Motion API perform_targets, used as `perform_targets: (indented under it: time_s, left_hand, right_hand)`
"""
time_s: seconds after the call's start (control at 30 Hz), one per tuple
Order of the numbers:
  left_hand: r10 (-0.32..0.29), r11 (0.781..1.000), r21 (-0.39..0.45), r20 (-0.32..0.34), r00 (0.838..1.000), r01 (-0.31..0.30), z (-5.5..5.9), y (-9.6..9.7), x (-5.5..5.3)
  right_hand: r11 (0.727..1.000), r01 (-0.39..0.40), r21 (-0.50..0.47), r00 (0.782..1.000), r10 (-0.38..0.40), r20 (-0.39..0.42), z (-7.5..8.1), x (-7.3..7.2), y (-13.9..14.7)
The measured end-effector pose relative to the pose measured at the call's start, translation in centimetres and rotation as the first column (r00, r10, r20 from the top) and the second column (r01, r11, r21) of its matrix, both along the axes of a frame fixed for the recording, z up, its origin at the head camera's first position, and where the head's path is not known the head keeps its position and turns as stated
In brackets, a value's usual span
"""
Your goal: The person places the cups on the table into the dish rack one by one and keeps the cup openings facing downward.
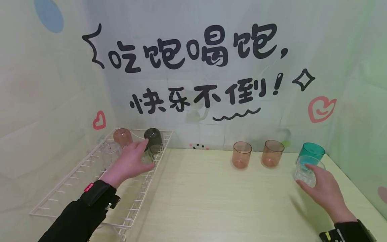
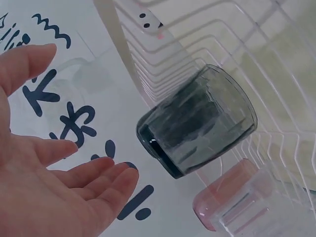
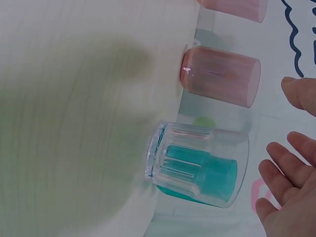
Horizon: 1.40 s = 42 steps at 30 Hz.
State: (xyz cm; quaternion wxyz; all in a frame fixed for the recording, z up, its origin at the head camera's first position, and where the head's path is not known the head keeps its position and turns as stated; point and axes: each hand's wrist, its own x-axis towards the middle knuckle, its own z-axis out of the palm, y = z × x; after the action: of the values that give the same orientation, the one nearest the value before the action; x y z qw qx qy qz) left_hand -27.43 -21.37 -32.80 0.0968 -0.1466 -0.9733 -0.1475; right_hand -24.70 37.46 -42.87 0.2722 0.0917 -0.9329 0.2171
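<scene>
Right wrist view, clear glass [image 3: 197, 162], upright, ribbed below, smooth above

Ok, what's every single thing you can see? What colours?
Table: one, pale yellow, in the middle
Wire rack: one, white, on the left
Pink glasses: three, pink; two upright on the table, one upside down on the rack
Clear glasses: two, colourless; one on table, one on rack
Teal glass: one, teal, behind the table's clear one
Dark glass: one, grey, on the rack, maybe a second beside it
Backdrop: one, pale with black writing, red hearts, coloured spots, behind
Sleeves: two, black, on the arms
Hands: two, bare, left over rack, right beside table's clear glass
</scene>
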Motion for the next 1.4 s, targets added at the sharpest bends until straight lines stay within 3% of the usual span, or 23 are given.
perform_targets:
  time_s: [0.37,0.77,1.23,1.4]
  left_hand:
    - [-0.035,0.999,0.035,-0.026,0.999,0.036,0.1,1.6,1.6]
    - [-0.112,0.992,0.044,-0.074,0.991,0.115,0.7,3.3,3.9]
    - [-0.162,0.984,0.053,-0.127,0.979,0.17,0.4,3.9,4.9]
    - [-0.177,0.982,0.036,-0.143,0.974,0.183,0.2,4.1,5.3]
  right_hand:
    - [0.999,0.016,0.048,1.0,-0.016,0.002,0.3,-0.6,0.3]
    - [0.996,0.014,0.092,0.999,-0.011,-0.039,0.4,-1.6,1.1]
    - [0.989,0.037,0.146,0.998,-0.045,0.051,-0.5,-2.2,1.3]
    - [0.982,0.029,0.187,0.999,-0.037,0.037,-1.0,-2.5,1.6]
